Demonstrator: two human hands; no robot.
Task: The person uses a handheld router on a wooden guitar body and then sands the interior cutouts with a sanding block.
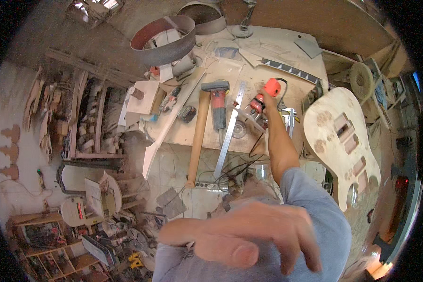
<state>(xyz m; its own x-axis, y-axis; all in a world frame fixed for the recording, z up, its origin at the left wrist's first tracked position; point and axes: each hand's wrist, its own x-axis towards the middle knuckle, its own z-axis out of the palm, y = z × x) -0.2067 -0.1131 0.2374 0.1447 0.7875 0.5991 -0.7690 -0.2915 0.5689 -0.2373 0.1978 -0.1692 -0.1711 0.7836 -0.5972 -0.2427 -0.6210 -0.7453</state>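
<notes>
At the right part of the workbench (174, 129), my right hand (269, 99) is closed around a red compact router (257, 102), its clear base toward the bench and a black cord behind it. My left hand (263, 235) is raised close in the foreground, slightly blurred, with its fingers apart and nothing in it. Just left of the router lies a long steel ruler (231, 127). Calipers (290, 121) rest to the right of my right wrist. A pale guitar body (326, 124) with cut cavities stands at the bench's right side.
A red-and-black power tool (218, 109) and long wooden neck blanks (199, 136) lie mid-bench, some overhanging its front edge. A fretboard with inlays (291, 70) lies at the back. Sanding belts (167, 55) stand back left. Cluttered shelves (47, 218) fill the lower left.
</notes>
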